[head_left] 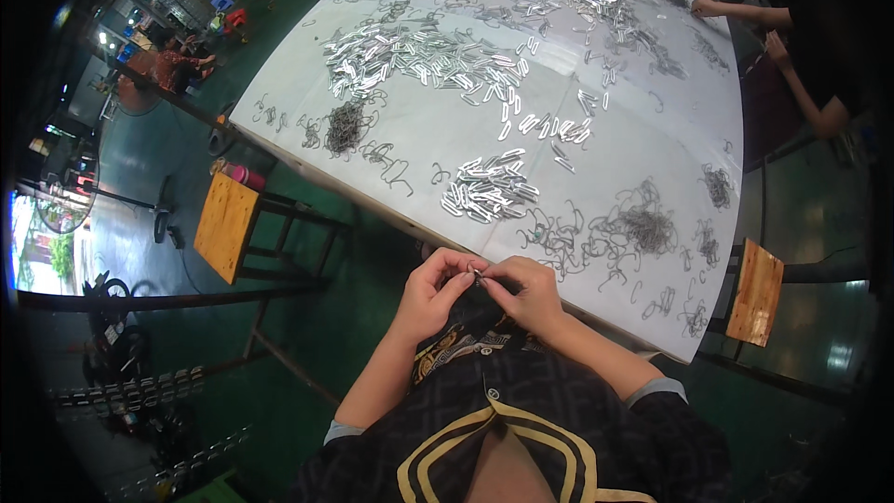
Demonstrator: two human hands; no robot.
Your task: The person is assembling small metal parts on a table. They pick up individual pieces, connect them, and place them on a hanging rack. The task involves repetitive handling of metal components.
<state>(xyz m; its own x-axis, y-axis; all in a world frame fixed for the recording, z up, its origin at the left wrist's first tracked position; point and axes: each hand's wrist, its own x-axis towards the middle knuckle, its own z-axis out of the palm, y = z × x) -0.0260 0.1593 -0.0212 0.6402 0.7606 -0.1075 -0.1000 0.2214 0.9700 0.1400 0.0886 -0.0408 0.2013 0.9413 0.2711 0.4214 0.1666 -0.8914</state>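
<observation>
At the near edge of the white-covered table, my left hand and my right hand meet fingertip to fingertip. Both are closed, pinching a small metal piece whose exact kind is mostly hidden by the fingers. Just beyond them lies a heap of shiny, flat, elongated metal clips. To the right of that heap, thin bent wire hooks are scattered, running into a denser dark tangle of wire hooks.
A larger spread of silver clips and a dark wire clump lie farther off. Wooden stools stand left and right of the table. Other people's hands are at the far right edge.
</observation>
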